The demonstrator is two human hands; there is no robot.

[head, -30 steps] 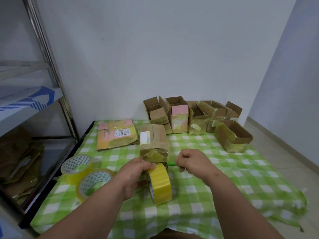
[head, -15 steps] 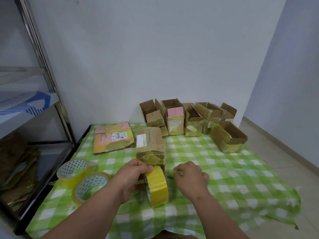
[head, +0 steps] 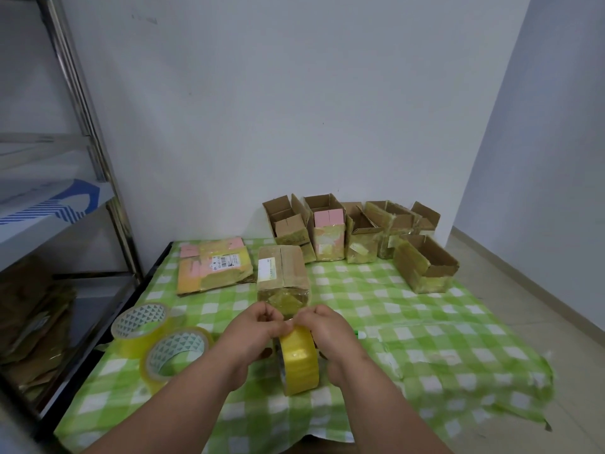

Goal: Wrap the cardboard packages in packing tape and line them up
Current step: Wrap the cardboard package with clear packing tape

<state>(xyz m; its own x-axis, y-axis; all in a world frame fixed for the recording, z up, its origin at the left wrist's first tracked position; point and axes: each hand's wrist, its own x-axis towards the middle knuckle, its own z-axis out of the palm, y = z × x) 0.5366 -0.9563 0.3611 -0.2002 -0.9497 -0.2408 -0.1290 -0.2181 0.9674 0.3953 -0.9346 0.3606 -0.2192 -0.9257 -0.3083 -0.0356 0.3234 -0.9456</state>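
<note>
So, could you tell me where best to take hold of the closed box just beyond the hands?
Probably by the two long side walls of the closed box, from above. It lies flat with its taped end facing both hands; its sides look free, with a flat package lying close on one side.

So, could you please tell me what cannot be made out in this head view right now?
- Free end of the yellow tape roll: hidden behind the fingertips of the left hand and right hand, so its grip is unclear.
- Label text on the closed cardboard package: too small.
- Green item on the tablecloth: mostly behind the right hand.
- Contents of the open boxes: hidden by their walls.
- Shelf rack: cut off by the left edge.
</note>
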